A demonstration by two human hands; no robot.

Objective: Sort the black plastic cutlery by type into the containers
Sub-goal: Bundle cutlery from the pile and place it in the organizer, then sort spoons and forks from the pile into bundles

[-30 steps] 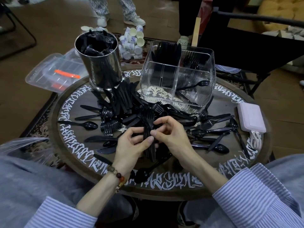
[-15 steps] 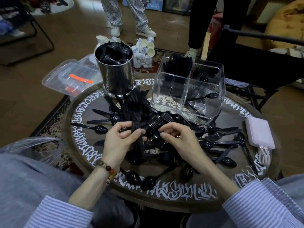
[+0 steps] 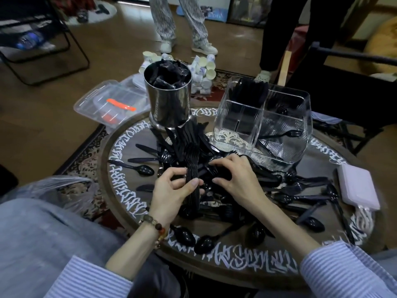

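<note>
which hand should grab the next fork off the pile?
Right hand: it's free and already resting on the loose pile. Left hand is full, gripping the fork stack.

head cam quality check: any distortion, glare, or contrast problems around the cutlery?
Head view: wide-angle bending at the edges, the round table rim bows. Dim, soft light; the black cutlery pile merges into one dark mass. Glare streaks on the steel canister and the clear divided container. Both hands stay fairly sharp.
</note>
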